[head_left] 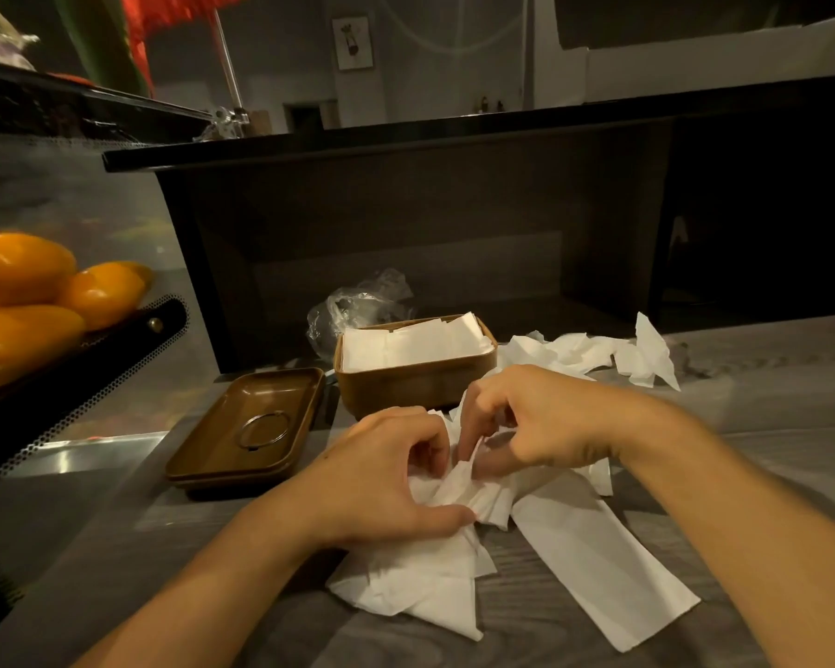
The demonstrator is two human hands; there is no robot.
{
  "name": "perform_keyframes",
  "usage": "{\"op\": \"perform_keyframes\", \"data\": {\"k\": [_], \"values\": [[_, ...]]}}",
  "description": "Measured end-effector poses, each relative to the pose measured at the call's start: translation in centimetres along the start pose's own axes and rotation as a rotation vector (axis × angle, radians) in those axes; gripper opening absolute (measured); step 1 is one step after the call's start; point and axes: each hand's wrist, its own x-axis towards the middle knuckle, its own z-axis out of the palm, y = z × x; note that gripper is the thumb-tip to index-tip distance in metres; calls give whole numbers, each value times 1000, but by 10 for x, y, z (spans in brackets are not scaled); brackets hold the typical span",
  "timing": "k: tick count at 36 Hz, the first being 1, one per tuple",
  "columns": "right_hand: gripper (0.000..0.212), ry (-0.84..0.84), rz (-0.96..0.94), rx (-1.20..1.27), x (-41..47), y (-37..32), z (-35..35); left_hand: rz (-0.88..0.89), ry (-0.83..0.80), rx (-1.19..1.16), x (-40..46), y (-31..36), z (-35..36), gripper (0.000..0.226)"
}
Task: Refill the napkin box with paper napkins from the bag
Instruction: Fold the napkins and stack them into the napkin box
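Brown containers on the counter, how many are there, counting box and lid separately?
2. The napkin box stands behind the hands, filled with white napkins. Its lid lies upside down to the left of the box, apart from it. Nothing suggests another, though the hands hide some counter.

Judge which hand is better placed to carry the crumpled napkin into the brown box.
Probably the right hand: it sits directly in front of the brown rectangular napkin box and already pinches the crumpled white paper napkin. The left hand lies nearer the brown lid.
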Motion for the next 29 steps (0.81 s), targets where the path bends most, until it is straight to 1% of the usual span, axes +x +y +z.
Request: {"op": "perform_keyframes", "data": {"k": [6, 8, 10, 12, 14, 15, 17, 18, 21, 23, 25, 27, 29], "values": [[7, 59, 9, 58, 1, 1, 3, -46, -5, -1, 2, -2, 1, 44], [7, 107, -4, 77, 1, 1, 2, -49, 24, -27, 1, -4, 1, 44], [9, 176, -31, 131, 1, 1, 0, -47, 105, -126, 1, -6, 1, 34], [10, 262, -47, 234, 3, 0, -1, -37, 230, -261, 2, -5, -1, 20], [5, 330, -57, 353, 4, -2, -1, -30, 346, -384, 3, -2, -4, 14], [7, 338, -65, 414, 5, -4, -1, -28, 384, -444, 3, 1, -6, 14], [23, 322, -88, 493, 4, -8, 0, -37, 418, -561, 4, 7, -9, 15], [26, 318, -98, 502, 3, -9, 0, -43, 427, -613, 4, 8, -10, 15], [27, 324, -108, 587, 2, -14, 0, -56, 442, -821, 2, 14, -15, 19], [32, 334, -108, 663, 1, -16, 0, -94, 437, -1026, 2, 15, -17, 26], [31, 337, -119, 735, 2, -19, 1, -127, 396, -1166, 1, 16, -18, 36], [30, 327, -119, 789, 4, -22, 4, -132, 310, -1218, 0, 19, -17, 43], [26, 337, -106, 728, 8, -24, 9, -144, 269, -1211, 0, 23, -14, 40]]}}
